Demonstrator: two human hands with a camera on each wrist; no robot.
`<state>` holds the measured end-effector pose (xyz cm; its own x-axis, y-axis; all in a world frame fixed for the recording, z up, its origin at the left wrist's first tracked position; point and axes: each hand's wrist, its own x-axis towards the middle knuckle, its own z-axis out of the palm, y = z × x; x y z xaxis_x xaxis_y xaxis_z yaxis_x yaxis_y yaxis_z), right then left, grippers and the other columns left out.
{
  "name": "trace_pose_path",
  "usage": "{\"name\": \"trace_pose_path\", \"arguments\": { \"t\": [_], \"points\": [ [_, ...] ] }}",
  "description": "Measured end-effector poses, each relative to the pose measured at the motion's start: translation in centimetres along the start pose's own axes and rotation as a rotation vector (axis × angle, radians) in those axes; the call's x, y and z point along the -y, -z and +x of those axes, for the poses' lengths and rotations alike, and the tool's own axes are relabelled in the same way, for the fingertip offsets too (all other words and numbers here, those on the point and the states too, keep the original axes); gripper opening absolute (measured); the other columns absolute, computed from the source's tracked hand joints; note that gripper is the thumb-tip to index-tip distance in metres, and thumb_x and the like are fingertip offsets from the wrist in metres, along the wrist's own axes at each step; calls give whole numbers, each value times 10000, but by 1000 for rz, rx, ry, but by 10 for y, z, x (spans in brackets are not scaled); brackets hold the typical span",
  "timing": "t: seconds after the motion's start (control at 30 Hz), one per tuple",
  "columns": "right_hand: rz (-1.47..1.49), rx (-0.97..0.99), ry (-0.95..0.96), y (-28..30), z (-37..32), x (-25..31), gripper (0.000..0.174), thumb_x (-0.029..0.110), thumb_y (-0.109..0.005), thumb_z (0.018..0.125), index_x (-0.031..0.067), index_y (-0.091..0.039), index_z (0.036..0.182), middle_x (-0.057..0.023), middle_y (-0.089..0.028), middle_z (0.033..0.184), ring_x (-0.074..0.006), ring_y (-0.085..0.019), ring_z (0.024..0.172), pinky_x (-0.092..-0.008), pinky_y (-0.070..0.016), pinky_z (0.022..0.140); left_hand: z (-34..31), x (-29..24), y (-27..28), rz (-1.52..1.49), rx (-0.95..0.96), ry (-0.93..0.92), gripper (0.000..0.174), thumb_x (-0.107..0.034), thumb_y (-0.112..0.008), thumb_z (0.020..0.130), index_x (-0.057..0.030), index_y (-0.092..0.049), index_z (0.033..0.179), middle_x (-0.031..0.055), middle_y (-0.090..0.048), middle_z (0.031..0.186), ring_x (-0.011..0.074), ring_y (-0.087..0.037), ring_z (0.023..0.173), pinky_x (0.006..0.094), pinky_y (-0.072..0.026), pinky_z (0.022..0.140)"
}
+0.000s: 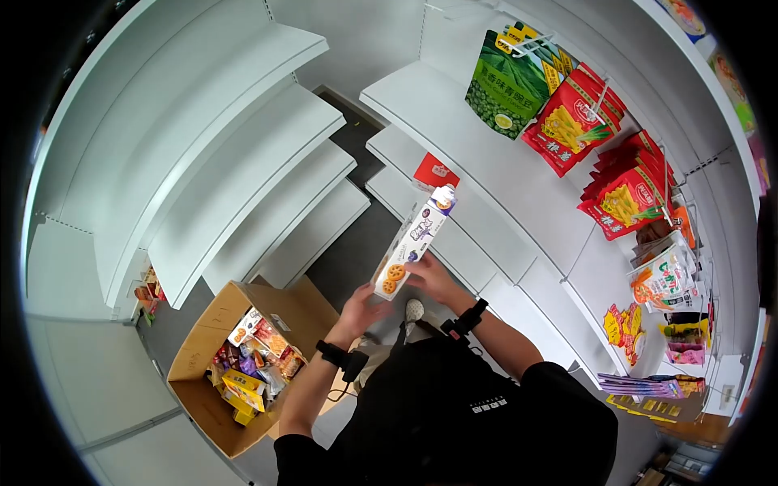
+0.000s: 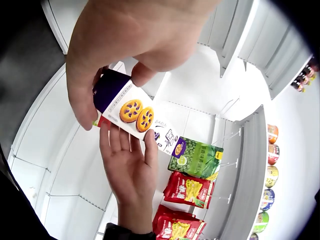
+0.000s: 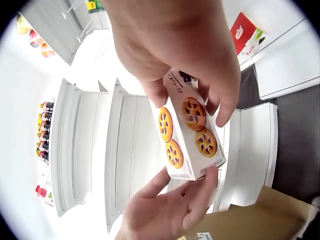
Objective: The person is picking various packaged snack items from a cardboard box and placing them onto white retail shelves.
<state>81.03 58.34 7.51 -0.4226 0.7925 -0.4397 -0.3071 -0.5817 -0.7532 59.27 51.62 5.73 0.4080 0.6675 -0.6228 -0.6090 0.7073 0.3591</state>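
Observation:
A long white cookie box (image 1: 415, 240), printed with round cookies and purple lettering, is held at a slant in front of the body. My right hand (image 1: 438, 282) grips it along its sides; in the right wrist view the thumb lies on one side and the fingers on the other. At the lower end, my left hand (image 1: 356, 314) has thumb and fingers at opposite edges. The left wrist view shows this end as dark purple, between the left thumb and fingers, with the right hand (image 2: 131, 167) reaching under the box.
An open cardboard carton (image 1: 193, 356) of mixed snack packs stands at lower left. White shelves (image 1: 279, 117) rise on the left, more (image 1: 454, 121) on the right. A red box (image 1: 436, 170) sits on a right shelf. Green bags (image 1: 506, 89) and red bags (image 1: 571, 121) hang from hooks.

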Motion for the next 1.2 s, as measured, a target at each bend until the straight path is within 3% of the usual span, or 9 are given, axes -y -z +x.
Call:
{"name": "trace_pose_path", "arguments": {
  "t": [0.27, 0.37, 0.63, 0.83, 0.9, 0.93, 1.07, 1.1, 1.2],
  "points": [
    [186, -59, -216, 112, 22, -26, 471, 159, -578, 838, 134, -384, 1266, -70, -487, 1239, -243, -492, 1137, -456, -425, 913, -19, 7, 4, 78, -280, -70, 578, -277, -590, 857, -73, -302, 1315, 96, -379, 1288, 360, -459, 1139, 505, -451, 893],
    [312, -239, -249, 147, 38, -29, 409, 170, -606, 823, 130, -425, 1187, -72, -512, 1178, -242, -494, 1104, -454, -426, 907, -32, 8, 36, -110, -291, -47, 308, -271, -587, 860, -117, -521, 1118, 25, -508, 1126, 314, -477, 1103, 462, -414, 928],
    [318, -411, -183, 255, 109, -42, 289, 252, -595, 827, 135, -489, 1070, -57, -487, 1083, -213, -467, 1057, -431, -460, 870, -73, 1, 16, 23, -443, -208, 469, -297, -540, 888, -105, -390, 1288, 36, -464, 1243, 286, -566, 997, 415, -457, 869],
    [264, -546, -103, 293, 166, -4, 449, 324, -612, 816, 162, -452, 1204, -70, -412, 1181, -254, -404, 1127, -456, -437, 889, -71, 12, 9, 49, -464, -242, 462, -282, -498, 914, -98, -364, 1316, 48, -448, 1276, 294, -529, 1074, 430, -433, 921],
    [-626, -314, 114, 348, 180, -36, 554, 124, -621, 810, 138, -376, 1306, -83, -387, 1275, -290, -426, 1177, -465, -462, 886, -73, 19, 12, 45, -468, -234, 464, -282, -492, 918, -98, -359, 1323, 48, -447, 1279, 296, -518, 1091, 435, -426, 928],
    [-918, -336, -18, 343, 170, -23, 598, 41, -614, 804, 129, -350, 1332, -90, -373, 1307, -306, -433, 1194, -467, -469, 888, -74, 24, 14, 30, -477, -229, 465, -286, -492, 918, -100, -359, 1323, 47, -447, 1279, 297, -520, 1087, 437, -425, 928],
    [-1004, -225, 43, 367, 173, -71, 617, -1, -578, 818, 96, -304, 1363, -121, -315, 1381, -325, -414, 1223, -488, -451, 915, -72, 23, 17, 8, -455, -240, 463, -298, -491, 919, -98, -367, 1317, 51, -446, 1282, 301, -514, 1090, 443, -421, 927],
    [-401, -211, 30, 350, 162, -78, 549, 95, -515, 876, 97, -290, 1377, -128, -281, 1415, -326, -359, 1263, -521, -393, 960, -74, 23, 16, 3, -445, -243, 461, -300, -490, 920, -96, -370, 1315, 55, -445, 1283, 301, -509, 1096, 443, -421, 926],
    [384, -476, -273, 291, 133, -61, 540, 223, -458, 911, 110, -264, 1402, -139, -252, 1444, -339, -337, 1274, -536, -339, 990, -74, 21, 20, -30, -457, -262, 454, -298, -486, 922, -77, -382, 1305, 74, -444, 1279, 301, -488, 1120, 445, -422, 921]
  ]
}}
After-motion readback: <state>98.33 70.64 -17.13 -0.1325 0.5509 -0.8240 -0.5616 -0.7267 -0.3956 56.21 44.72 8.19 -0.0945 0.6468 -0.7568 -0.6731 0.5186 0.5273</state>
